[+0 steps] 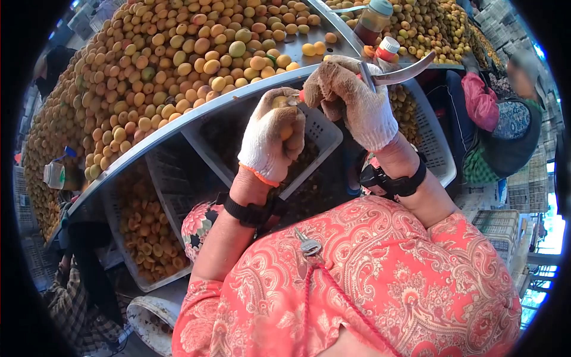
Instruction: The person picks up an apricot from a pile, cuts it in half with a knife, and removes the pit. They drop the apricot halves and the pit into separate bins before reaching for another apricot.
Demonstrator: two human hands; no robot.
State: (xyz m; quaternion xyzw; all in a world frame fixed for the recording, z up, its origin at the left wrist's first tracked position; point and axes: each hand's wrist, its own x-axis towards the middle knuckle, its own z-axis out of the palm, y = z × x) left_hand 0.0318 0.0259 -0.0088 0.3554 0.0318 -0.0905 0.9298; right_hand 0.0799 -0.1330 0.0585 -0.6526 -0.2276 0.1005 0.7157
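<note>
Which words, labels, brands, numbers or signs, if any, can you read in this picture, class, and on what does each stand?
None can be read in this view.
Key: any marking is too small to read.
Red bottle: no lettering can be made out.
Curved metal tool in the right hand: no lettering can be made out.

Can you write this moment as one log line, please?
left hand: holding fruit | right hand: holding curved tool | fruit heap: on table | halved fruit: in crate
</note>
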